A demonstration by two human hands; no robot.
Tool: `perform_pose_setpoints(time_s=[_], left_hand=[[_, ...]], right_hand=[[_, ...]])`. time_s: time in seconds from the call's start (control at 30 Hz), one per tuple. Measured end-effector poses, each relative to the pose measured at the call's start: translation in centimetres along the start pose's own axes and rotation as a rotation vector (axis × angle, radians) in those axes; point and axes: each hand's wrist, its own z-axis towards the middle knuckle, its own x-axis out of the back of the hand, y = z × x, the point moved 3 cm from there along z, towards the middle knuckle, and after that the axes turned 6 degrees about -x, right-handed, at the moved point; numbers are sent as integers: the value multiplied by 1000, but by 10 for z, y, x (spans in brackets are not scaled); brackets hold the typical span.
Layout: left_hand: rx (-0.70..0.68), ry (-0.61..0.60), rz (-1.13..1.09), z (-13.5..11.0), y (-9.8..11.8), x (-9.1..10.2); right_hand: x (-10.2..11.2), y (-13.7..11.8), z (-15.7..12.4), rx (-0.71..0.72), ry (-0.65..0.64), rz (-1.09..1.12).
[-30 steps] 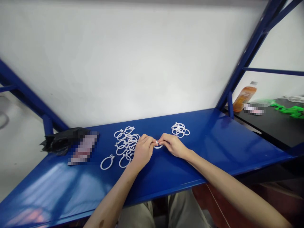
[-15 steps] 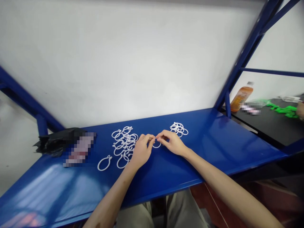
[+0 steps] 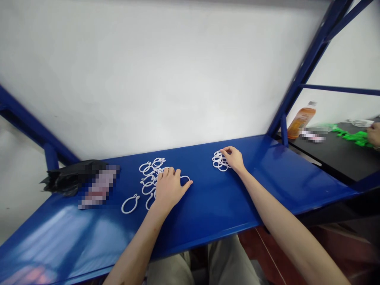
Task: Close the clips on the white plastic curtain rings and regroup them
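White plastic curtain rings (image 3: 130,204) with small eyelets lie on the blue table (image 3: 213,213), most of them in a loose heap on the left. My left hand (image 3: 170,187) rests over that heap, fingers spread and thumb held apart, hiding several rings. One ring (image 3: 186,177) shows between its thumb and forefinger, without a visible grip on it. At a smaller cluster of rings (image 3: 219,163) to the right, my right hand (image 3: 233,157) is closed in a pinch on a ring at the cluster's upper edge. Its fingers cover part of the cluster.
Black plastic bag (image 3: 68,176) and a blurred-out item (image 3: 99,188) lie at the table's left. A white panel (image 3: 166,79) rises behind, with blue frame bars at both sides. On a black table at right are a drink bottle (image 3: 301,120), green pieces (image 3: 356,137) and another person's hand (image 3: 374,134).
My hands, earlier together around one ring in the middle, have parted. The left has moved left and opened over the heap; the right has moved up and right to the smaller cluster.
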Motion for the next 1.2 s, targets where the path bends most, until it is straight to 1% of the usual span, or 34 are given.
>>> perform_pose_setpoints(time_s=[0.2,0.27,0.33,0.43,0.47,0.5,0.53,0.57,0.63,0.7,0.73,0.77,0.8,0.87,0.93,1.0,1.1,1.2], left_hand=[[-48,-36,-42,0,2,-3],[-64,-37,-87,0,3,-4],[-70,-27,-148,0,5,-6],[-75,19,-288,1,7,-6],[-80,39,-353,1,8,-6],[-90,58,-425,1,9,-6],[-105,78,-498,1,10,-5],[-125,98,-569,1,11,-4],[-173,141,-678,1,14,-2],[-204,181,-734,0,16,-1],[-209,196,-752,0,17,0],[-207,205,-769,0,18,0],[-197,209,-792,1,18,0],[-121,224,-858,3,17,-1],[11,223,-924,5,13,-3],[115,176,-978,7,10,-6],[140,84,-1066,8,10,-7],[123,69,-1102,6,12,-5]], right_hand=[[-1,1,-2,-8,6,-39],[1,1,-1,0,23,-40],[5,0,-2,27,68,-49],[14,-14,-13,152,188,-82],[17,-22,-20,217,213,-84],[17,-32,-29,286,209,-71],[17,-43,-40,352,172,-41],[14,-54,-51,411,99,0],[5,-75,-74,461,-138,112],[-9,-89,-95,442,-433,216],[-15,-93,-103,427,-541,250],[-20,-94,-108,407,-616,276],[-24,-94,-112,388,-656,295],[-27,-90,-112,349,-658,325],[-27,-86,-109,321,-619,347],[-26,-84,-105,315,-582,361],[-23,-85,-105,345,-564,367],[-23,-89,-108,388,-557,356]])
